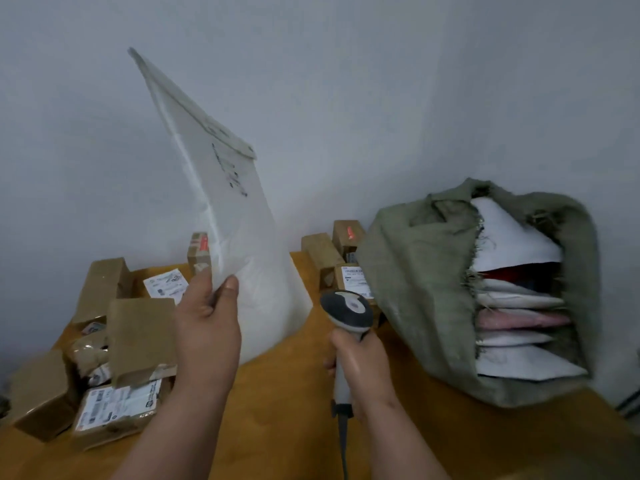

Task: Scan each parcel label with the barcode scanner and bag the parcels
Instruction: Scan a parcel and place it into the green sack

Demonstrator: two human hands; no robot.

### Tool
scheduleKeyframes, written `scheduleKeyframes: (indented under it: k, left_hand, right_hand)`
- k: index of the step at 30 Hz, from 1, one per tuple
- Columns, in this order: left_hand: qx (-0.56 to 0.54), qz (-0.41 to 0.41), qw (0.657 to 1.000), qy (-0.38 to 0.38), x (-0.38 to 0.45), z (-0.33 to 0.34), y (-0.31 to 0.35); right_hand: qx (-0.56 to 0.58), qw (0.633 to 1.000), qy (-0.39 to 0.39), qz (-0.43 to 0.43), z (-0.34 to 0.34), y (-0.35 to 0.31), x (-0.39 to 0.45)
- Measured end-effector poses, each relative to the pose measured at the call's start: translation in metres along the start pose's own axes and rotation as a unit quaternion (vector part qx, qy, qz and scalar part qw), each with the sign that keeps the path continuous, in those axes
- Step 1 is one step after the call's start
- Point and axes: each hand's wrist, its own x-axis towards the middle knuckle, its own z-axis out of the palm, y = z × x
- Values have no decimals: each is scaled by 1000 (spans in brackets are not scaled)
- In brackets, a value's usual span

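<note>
Head view:

- Left hand (207, 327): pinching the lower left edge of a white parcel (225, 216) between thumb and fingers, holding it up over the middle of the tabletop (277, 393).
- White parcel: a soft, matte plastic mailer, long and tapering, its bottom end bulging and appearing to rest on the tabletop, its top corner tilting left toward the wall (381, 81). Dark handwriting is running down its upper face; too blurred to read.
- Right hand (363, 372): wrapping its fingers round the handle of the barcode scanner (348, 317), just right of the white parcel.
- Barcode scanner: grey and off-white plastic, rounded head pointing up and away, a dark cable (343, 445) trailing down from the handle.
- Green sack (415, 289): coarse woven fabric with frayed edges, lying on its side at the right edge of the tabletop, its mouth gaping right. Flat white, pink and red mailers (516, 327) are showing stacked inside.
- Cardboard parcels (138, 337): brown boxes and taped packets piling along the left edge of the tabletop, several bearing white printed shipping labels (117, 403) with barcodes; text unreadable.
- More brown boxes (332, 251): standing at the far edge, between the white parcel and the green sack; one is carrying a red mark, another a white label.
- Tabletop: smooth orange-brown wood.
</note>
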Motion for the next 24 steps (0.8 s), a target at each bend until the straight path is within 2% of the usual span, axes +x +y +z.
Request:
scheduleKeyframes:
  k: [3, 8, 12, 17, 21, 24]
  left_hand:
    - [-60, 17, 997, -50, -17, 9, 33]
    - [-129, 8, 978, -165, -52, 40, 66]
    - [-162, -7, 957, -242, -78, 80, 90]
    - [-181, -21, 939, -293, -104, 149, 110]
    - [-189, -56, 941, -275, -121, 211, 110]
    - [-131, -85, 948, -278, -133, 265, 96]
  right_hand:
    - [108, 993, 35, -9, -21, -4, -19]
    - [283, 959, 32, 11, -70, -5, -53]
    - [357, 933, 45, 5, -119, -9, -73]
    - [380, 912, 126, -92, -191, -18, -73]
    - [350, 900, 223, -134, -251, -27, -59]
    - [292, 881, 305, -212, -304, -40, -45]
